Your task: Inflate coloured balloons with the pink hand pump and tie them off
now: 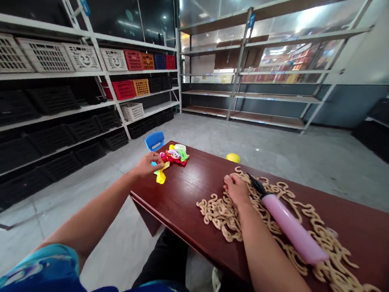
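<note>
My left hand is over the table's far left corner, fingers bent around a small colourful limp piece, with a yellow piece hanging or lying just below it. Beyond it lies a pile of limp colourful pieces, red, green, white and yellow. On the right, my right hand rests among tan curly strands with its fingers curled; what they hold, if anything, is hidden. Beside that hand, a pink pump-like cylinder with a black end lies across the strands.
The dark red table spans the front. A blue chair and a yellow ball-like object show past its far edge. Shelves with crates stand on the left, and racks at the back.
</note>
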Demonstrator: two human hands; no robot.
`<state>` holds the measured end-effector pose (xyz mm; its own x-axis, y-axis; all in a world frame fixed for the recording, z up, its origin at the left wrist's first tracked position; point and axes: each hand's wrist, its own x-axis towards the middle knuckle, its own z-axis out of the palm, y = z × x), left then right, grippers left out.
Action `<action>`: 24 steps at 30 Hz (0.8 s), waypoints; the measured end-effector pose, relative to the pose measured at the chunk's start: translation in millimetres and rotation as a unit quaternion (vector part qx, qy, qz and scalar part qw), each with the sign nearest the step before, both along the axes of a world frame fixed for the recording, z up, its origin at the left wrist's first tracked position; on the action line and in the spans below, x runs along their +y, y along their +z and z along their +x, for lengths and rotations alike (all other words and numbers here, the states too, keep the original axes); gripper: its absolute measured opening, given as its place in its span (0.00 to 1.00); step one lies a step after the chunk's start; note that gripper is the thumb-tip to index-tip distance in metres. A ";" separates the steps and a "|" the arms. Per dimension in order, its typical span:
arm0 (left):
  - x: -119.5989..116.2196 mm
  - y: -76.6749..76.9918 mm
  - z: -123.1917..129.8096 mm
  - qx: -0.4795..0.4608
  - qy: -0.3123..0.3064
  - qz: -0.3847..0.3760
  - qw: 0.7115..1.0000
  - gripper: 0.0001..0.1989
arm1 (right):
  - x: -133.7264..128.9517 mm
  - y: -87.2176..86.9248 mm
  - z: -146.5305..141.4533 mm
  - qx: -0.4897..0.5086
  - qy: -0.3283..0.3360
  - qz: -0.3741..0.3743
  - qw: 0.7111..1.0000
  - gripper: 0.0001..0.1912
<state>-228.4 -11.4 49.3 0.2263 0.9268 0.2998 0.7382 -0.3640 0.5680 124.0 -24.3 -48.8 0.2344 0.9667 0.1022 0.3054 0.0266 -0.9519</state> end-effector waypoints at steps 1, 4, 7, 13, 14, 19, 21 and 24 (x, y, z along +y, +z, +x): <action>0.3 8.4 6.9 -0.056 -0.010 -0.027 0.998 0.13 | 0.6 -0.7 -0.4 0.008 -0.001 -0.003 1.000 0.14; 2.9 21.9 34.9 -0.198 -0.025 -0.127 0.971 0.15 | 1.8 -1.0 -1.7 0.029 0.001 -0.005 1.000 0.14; 9.1 16.1 71.4 -0.263 -0.047 -0.183 0.946 0.15 | 0.5 2.6 -3.4 0.049 0.016 0.023 0.998 0.14; 22.9 -18.3 153.3 -0.191 -0.132 -0.163 0.959 0.13 | -5.6 14.0 -7.9 0.075 0.079 0.069 0.992 0.17; 24.2 -24.5 165.9 -0.186 -0.141 -0.151 0.961 0.12 | -5.6 15.0 -8.2 0.077 0.080 0.077 0.991 0.18; 25.9 -47.6 212.8 -0.238 -0.167 -0.179 0.940 0.08 | 1.3 14.2 -1.2 0.062 0.025 0.137 0.988 0.15; 25.7 -51.5 222.8 -0.302 -0.182 -0.207 0.913 0.09 | 4.9 13.7 5.1 0.075 -0.014 0.144 0.987 0.14; 26.0 -54.5 231.2 -0.435 -0.158 -0.235 0.855 0.10 | 7.6 15.7 13.9 0.106 -0.077 0.161 0.978 0.14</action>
